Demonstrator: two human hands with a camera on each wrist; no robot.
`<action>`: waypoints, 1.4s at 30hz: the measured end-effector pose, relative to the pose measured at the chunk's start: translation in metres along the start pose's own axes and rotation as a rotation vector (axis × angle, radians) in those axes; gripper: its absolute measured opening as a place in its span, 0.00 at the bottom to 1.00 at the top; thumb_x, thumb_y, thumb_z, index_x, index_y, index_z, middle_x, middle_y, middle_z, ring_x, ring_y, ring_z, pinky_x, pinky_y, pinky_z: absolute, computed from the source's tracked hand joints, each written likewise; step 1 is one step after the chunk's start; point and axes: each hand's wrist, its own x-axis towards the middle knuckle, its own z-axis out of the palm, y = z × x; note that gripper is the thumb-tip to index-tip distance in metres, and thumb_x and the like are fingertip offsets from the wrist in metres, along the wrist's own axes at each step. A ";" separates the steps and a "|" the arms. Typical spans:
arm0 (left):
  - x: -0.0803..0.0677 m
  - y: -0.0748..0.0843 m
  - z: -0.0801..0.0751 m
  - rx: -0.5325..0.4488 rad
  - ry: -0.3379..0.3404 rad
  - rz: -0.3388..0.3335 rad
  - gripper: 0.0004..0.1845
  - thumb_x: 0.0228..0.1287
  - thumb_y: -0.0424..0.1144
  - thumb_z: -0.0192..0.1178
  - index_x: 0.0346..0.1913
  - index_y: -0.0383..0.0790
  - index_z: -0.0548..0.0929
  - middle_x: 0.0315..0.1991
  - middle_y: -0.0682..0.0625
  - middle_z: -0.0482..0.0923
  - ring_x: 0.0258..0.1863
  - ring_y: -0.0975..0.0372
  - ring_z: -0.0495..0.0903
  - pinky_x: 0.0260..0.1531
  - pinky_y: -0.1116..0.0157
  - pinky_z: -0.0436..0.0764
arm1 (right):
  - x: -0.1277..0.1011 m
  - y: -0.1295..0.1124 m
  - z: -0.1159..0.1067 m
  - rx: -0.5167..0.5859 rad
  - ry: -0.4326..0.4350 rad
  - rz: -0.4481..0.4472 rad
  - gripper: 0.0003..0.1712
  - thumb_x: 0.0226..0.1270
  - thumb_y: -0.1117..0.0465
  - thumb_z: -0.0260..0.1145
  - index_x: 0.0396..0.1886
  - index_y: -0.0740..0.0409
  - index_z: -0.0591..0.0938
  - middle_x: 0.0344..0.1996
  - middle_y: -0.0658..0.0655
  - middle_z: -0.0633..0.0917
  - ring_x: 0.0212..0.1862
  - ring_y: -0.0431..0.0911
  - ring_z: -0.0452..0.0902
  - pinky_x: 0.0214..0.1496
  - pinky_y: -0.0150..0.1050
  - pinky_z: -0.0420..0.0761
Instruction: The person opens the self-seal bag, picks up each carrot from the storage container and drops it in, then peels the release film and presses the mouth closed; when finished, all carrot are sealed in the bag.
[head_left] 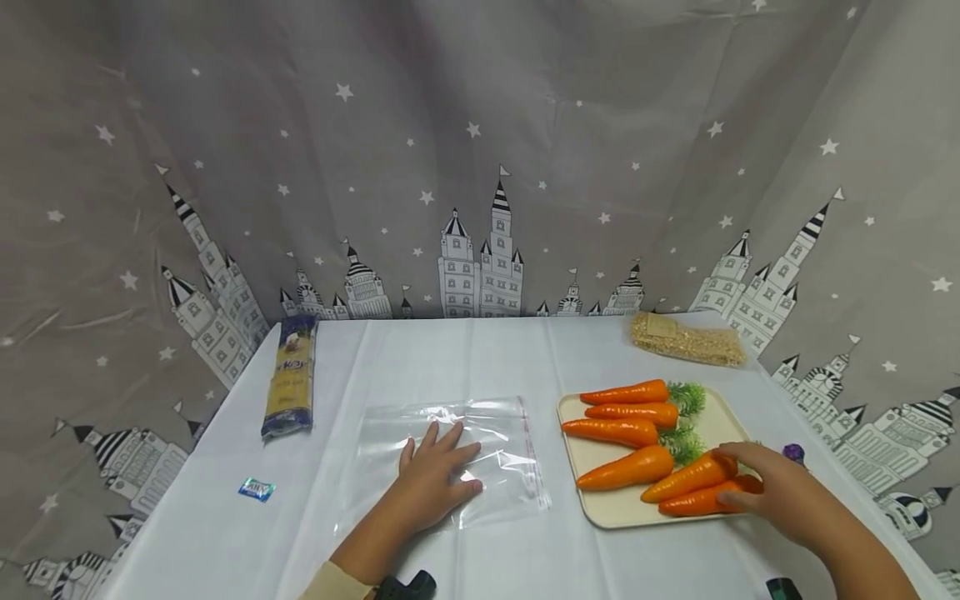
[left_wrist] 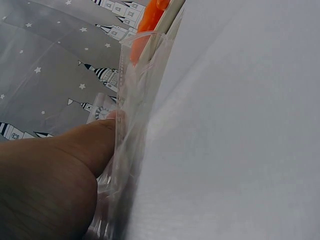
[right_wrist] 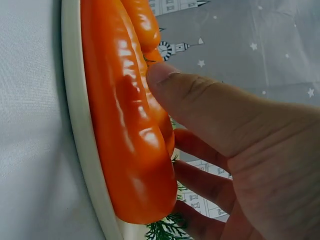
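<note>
Several orange carrots with green tops lie on a cream tray (head_left: 604, 510) at the right of the table. My right hand (head_left: 750, 483) grips the thick end of the nearest carrot (head_left: 693, 502). In the right wrist view the thumb of that hand (right_wrist: 225, 150) presses on the carrot (right_wrist: 120, 125) and the fingers curl behind it. A clear plastic bag (head_left: 495, 433) lies flat on the white tablecloth, left of the tray. My left hand (head_left: 435, 475) rests on it, palm down, fingers spread. In the left wrist view the hand (left_wrist: 55, 175) lies against the bag (left_wrist: 130, 150).
A long pasta packet (head_left: 291, 377) lies at the far left, with a small blue sachet (head_left: 257, 489) nearer me. A beige packet (head_left: 686, 340) sits behind the tray and a small purple thing (head_left: 793, 452) to its right. A grey castle-print curtain backs the table.
</note>
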 end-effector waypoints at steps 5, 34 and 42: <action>0.000 0.002 0.000 -0.005 0.004 0.007 0.31 0.64 0.57 0.70 0.70 0.56 0.81 0.81 0.44 0.62 0.82 0.36 0.49 0.72 0.25 0.44 | -0.001 0.003 0.000 -0.025 0.011 -0.008 0.39 0.59 0.46 0.80 0.65 0.61 0.81 0.62 0.68 0.82 0.63 0.69 0.77 0.59 0.67 0.81; 0.000 0.000 -0.001 0.001 0.001 0.008 0.31 0.64 0.57 0.70 0.70 0.56 0.81 0.81 0.45 0.62 0.82 0.36 0.49 0.72 0.25 0.44 | 0.002 0.017 0.009 -0.086 -0.031 0.031 0.33 0.52 0.54 0.84 0.59 0.56 0.86 0.48 0.55 0.88 0.49 0.50 0.82 0.53 0.61 0.86; 0.000 0.000 0.000 0.004 0.001 0.001 0.31 0.65 0.57 0.70 0.70 0.56 0.81 0.81 0.45 0.62 0.83 0.37 0.48 0.73 0.26 0.43 | 0.001 0.015 0.007 -0.128 -0.036 0.012 0.29 0.54 0.53 0.83 0.57 0.53 0.88 0.47 0.54 0.88 0.48 0.50 0.82 0.53 0.62 0.86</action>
